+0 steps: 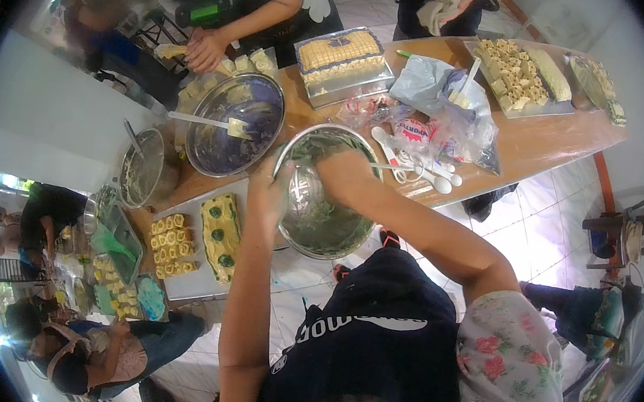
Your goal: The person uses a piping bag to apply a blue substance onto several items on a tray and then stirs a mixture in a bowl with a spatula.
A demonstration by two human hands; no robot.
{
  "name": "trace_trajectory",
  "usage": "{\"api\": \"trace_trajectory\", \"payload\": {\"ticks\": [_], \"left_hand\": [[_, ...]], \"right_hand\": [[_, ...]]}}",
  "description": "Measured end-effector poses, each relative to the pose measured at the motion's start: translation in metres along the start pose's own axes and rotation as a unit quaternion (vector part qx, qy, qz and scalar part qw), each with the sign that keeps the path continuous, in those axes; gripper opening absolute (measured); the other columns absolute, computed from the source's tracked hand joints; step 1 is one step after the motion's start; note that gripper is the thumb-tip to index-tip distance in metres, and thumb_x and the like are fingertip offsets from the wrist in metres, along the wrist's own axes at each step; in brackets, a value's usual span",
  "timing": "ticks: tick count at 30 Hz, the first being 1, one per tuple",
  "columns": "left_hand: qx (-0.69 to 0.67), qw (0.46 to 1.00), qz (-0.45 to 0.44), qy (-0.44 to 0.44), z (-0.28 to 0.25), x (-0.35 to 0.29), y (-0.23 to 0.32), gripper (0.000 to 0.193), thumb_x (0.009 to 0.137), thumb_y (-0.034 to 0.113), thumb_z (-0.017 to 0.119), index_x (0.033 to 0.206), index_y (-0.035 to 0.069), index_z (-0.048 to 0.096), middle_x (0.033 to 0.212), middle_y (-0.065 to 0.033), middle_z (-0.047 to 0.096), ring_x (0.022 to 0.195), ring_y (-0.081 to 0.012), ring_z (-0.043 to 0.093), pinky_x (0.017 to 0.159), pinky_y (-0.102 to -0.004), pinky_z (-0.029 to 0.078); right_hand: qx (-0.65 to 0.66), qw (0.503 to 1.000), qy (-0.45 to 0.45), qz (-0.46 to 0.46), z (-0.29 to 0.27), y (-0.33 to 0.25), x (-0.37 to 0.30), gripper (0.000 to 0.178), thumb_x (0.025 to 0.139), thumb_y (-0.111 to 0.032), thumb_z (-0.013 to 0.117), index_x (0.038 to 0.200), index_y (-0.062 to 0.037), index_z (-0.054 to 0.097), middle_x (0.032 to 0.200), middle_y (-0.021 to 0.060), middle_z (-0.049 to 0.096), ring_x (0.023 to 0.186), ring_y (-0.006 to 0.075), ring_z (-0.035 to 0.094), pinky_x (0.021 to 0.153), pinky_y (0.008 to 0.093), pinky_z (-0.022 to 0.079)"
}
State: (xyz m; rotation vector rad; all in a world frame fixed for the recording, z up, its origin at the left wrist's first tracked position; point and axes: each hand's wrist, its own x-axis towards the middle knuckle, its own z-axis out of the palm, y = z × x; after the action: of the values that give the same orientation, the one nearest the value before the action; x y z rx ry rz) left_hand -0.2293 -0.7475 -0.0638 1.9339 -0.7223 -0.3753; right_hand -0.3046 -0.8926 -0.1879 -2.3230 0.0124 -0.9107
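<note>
A steel mixing bowl [321, 251] with pale green cream smeared around its inside stands in front of me at the table edge. My left hand [267, 192] is at its left rim, closed and smeared by motion; beside the fingers is a shiny, rounded, printed thing [304, 192] whose kind I cannot make out. My right hand [346, 174] reaches down into the bowl, its fingers mostly hidden. A thin whitish handle [395, 168] sticks out past this hand over the right rim; whether I hold it, I cannot tell.
A bowl of purple cream [218, 150] holds a spatula [214, 121]. Measuring spoons [437, 182] and plastic bags [420, 129] lie right. Around are a yellow cake [342, 53], a tray of cut pieces [520, 77], rolls [171, 245] and a frosted log [219, 238]. Co-workers stand opposite.
</note>
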Motion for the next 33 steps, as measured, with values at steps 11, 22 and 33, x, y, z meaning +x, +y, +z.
{"api": "trace_trajectory", "payload": {"ticks": [11,22,33], "left_hand": [[0.068,0.994,0.082,0.011,0.009,-0.005,0.001,0.030,0.080,0.013,0.051,0.108,0.002,0.052,0.100,-0.0158,0.056,0.093,-0.0247,0.053,0.083,-0.0308,0.038],[0.083,0.996,-0.019,-0.023,0.002,-0.022,0.028,0.031,0.080,0.013,0.051,0.110,0.003,0.051,0.110,-0.0168,0.051,0.101,-0.0258,0.049,0.088,-0.0312,0.035],[0.085,0.995,0.000,-0.043,0.006,-0.027,0.018,0.032,0.079,0.014,0.052,0.109,0.004,0.052,0.104,-0.0168,0.054,0.098,-0.0276,0.050,0.086,-0.0326,0.036]], "right_hand": [[-0.257,0.947,-0.161,0.104,-0.019,-0.012,-0.001,0.010,0.067,-0.010,0.051,0.065,-0.0051,0.059,0.063,0.0151,0.058,0.060,0.0283,0.060,0.055,0.0382,0.048],[-0.086,0.987,-0.038,0.129,-0.009,-0.034,-0.008,0.009,0.068,-0.009,0.052,0.069,-0.0034,0.059,0.071,0.0161,0.060,0.069,0.0290,0.061,0.055,0.0365,0.048],[-0.271,0.941,-0.195,0.055,-0.050,-0.040,0.000,0.012,0.067,-0.009,0.053,0.073,-0.0059,0.063,0.072,0.0138,0.061,0.069,0.0278,0.061,0.059,0.0365,0.049]]}}
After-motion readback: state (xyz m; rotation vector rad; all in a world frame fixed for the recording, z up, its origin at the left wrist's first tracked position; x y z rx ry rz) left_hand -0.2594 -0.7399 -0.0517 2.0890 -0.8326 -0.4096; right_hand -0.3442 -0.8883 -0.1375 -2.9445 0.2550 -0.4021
